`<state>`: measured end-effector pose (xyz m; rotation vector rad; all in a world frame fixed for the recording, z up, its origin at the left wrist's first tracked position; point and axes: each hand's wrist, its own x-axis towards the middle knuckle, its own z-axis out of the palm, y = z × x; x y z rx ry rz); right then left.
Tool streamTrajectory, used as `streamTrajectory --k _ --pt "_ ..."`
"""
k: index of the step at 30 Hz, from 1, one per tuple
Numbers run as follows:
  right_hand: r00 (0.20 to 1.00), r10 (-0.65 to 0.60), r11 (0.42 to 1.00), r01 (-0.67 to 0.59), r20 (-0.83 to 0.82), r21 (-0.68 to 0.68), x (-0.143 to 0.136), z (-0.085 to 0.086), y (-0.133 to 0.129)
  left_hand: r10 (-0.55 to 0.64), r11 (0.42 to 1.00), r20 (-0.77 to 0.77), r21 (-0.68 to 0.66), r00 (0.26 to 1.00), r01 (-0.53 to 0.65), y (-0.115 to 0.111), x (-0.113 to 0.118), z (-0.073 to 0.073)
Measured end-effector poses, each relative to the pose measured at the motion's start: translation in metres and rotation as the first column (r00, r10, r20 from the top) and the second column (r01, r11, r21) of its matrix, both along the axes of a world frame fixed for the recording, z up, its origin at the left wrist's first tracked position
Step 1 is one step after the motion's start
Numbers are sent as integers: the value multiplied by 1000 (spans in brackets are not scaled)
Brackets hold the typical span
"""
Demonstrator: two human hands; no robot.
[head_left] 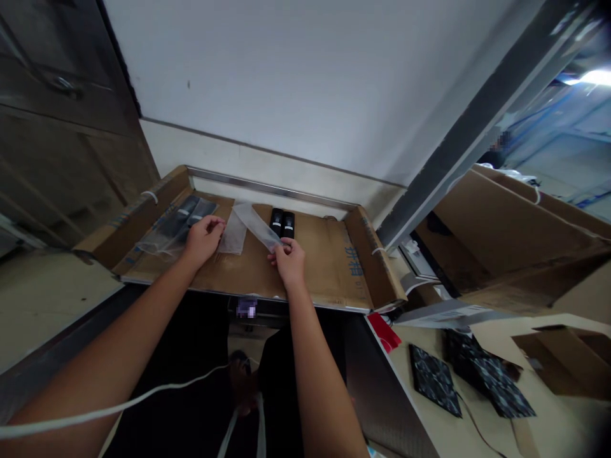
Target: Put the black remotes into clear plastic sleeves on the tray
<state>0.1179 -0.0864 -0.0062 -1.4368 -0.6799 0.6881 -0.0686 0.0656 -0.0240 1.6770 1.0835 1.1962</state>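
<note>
My right hand pinches the near end of a clear plastic sleeve, which slants away to the upper left. Beneath and beside it, another flat clear plastic sleeve lies on the cardboard. My left hand has its fingers closed close to that flat sleeve; what they hold, if anything, is hidden. Just beyond my right hand, two black objects with white labels lie side by side, their exact kind unclear. Left of my left hand, clear plastic bags with dark items inside rest in a pile.
A cardboard-lined work surface has raised cardboard sides, with a white wall behind it. To the right stands a large cardboard box. Black patterned packs and a red item lie at lower right. A white cord crosses the foreground.
</note>
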Motion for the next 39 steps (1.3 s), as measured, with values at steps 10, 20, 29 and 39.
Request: streamTrajectory --k 10,20,29,39 --pt "998 -57 998 57 10 -28 1 0 -2 -16 999 31 -32 999 17 -6 0 6" --pt "994 -110 994 110 -24 -5 -1 4 -7 -15 999 -2 -42 1000 15 -7 0 8" --pt "993 -86 994 92 -80 67 3 3 -9 -31 985 -267 153 963 75 -18 0 10" --pt "951 -310 945 307 8 112 18 10 -30 -127 874 -632 293 765 387 -80 -21 27"
